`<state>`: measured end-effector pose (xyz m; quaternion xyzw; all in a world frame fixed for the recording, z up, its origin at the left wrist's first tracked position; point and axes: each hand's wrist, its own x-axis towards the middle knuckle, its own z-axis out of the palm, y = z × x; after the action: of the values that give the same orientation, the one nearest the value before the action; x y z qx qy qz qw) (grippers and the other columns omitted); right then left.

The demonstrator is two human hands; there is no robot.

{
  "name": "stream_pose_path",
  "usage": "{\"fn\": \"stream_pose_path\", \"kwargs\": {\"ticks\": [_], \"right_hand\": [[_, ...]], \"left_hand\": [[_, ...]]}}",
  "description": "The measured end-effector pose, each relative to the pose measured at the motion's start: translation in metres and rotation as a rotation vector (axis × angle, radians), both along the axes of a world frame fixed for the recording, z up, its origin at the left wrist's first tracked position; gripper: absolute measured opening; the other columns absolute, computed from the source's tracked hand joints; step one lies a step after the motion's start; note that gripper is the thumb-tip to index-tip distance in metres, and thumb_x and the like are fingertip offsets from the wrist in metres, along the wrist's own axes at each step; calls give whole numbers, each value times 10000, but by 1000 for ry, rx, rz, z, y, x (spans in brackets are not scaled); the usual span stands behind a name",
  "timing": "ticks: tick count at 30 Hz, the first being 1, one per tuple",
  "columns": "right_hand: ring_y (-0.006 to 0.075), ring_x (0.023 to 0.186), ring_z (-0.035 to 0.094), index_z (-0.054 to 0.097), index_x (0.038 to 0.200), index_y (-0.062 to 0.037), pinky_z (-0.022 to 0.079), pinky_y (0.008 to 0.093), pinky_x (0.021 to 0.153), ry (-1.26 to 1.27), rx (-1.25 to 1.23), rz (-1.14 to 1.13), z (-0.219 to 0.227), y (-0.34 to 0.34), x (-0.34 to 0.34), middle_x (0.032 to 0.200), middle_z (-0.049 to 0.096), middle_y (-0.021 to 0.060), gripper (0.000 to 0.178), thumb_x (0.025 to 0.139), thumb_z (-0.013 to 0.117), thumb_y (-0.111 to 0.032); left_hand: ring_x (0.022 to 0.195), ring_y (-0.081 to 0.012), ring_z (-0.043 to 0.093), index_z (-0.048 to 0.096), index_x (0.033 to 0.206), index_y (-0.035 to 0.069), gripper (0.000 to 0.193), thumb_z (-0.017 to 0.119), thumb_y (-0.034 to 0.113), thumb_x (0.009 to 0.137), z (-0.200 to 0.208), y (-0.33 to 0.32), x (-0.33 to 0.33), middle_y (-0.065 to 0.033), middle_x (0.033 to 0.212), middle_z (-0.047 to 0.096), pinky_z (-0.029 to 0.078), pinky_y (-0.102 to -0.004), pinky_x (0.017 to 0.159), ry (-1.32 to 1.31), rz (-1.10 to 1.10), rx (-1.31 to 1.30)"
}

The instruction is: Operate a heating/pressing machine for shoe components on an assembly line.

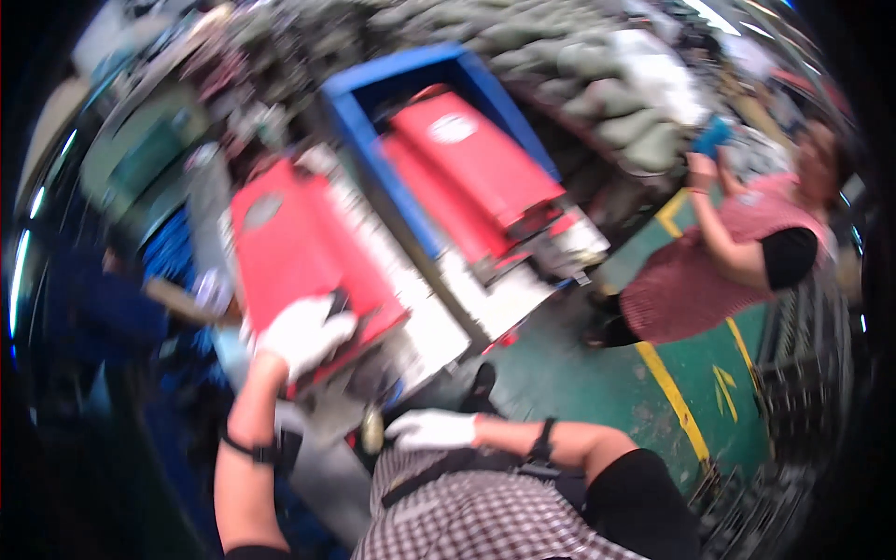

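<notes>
My left hand (303,336), in a white glove, lies on the near end of a long red machine cover (289,243). Its fingers are stretched out and somewhat blurred, beside a small dark part on the cover. My right hand (434,430), also gloved in white, is low in front of my checked apron (476,509). Its fingers reach out to the left, with nothing visible in them. Close to those fingertips is a pale yellowish rounded knob (372,429); whether they touch cannot be made out.
A second red machine (476,159) sits in a blue frame (411,67) to the right. Many grey-green rounded pieces (607,98) are piled behind. Another person in a pink checked apron (691,271) stands at right, on a green floor (607,392) with yellow lines. Dark racks (803,364) stand at far right.
</notes>
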<state>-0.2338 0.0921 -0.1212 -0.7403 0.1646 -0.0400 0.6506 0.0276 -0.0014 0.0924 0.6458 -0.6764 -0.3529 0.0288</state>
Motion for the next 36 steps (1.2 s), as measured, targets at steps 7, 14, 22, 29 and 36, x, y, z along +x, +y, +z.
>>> {"fn": "stream_pose_path", "kwargs": {"ticks": [7, 14, 22, 29, 36], "right_hand": [[172, 1111, 584, 600, 1215, -255, 461, 420, 1015, -133, 1472, 46, -13, 18, 61, 1186, 645, -48, 310, 1022, 587, -497], [111, 678, 475, 550, 870, -227, 406, 265, 664, 31, 1544, 85, -11, -20, 15, 724, 497, -90, 274, 979, 668, -449], [160, 1067, 666, 555, 1399, -144, 567, 302, 824, -343, 1089, -575, 30, -130, -117, 1178, 693, 79, 402, 1041, 625, -314], [353, 991, 664, 753, 1100, -103, 522, 459, 931, 335, -981, -1318, 70, -219, -238, 1034, 719, 137, 276, 926, 608, -261], [395, 1012, 664, 726, 993, -82, 506, 499, 965, 758, -945, -1007, 33, -267, -279, 1004, 731, 151, 374, 1017, 481, -364]], "left_hand": [[1021, -436, 696, 724, 1149, 107, 478, 624, 514, 918, -85, 20, -32, -244, 1034, 735, 534, -514, 913, -237, 159, -63], [985, -431, 703, 743, 1094, 109, 430, 669, 479, 887, -99, 21, -31, -231, 1001, 740, 539, -508, 876, -257, 196, -112], [988, -433, 707, 739, 1105, 116, 506, 659, 559, 875, -101, 19, -29, -238, 1008, 743, 539, -514, 886, -271, 208, -40], [835, -359, 737, 762, 938, 34, 519, 734, 542, 835, -115, 16, -36, -202, 854, 751, 559, -436, 789, -168, 450, -51], [1288, -410, 574, 472, 1532, 170, 612, 641, 372, 980, -113, 26, -82, -180, 1513, 535, 483, -528, 1093, -145, 676, -478]]}}
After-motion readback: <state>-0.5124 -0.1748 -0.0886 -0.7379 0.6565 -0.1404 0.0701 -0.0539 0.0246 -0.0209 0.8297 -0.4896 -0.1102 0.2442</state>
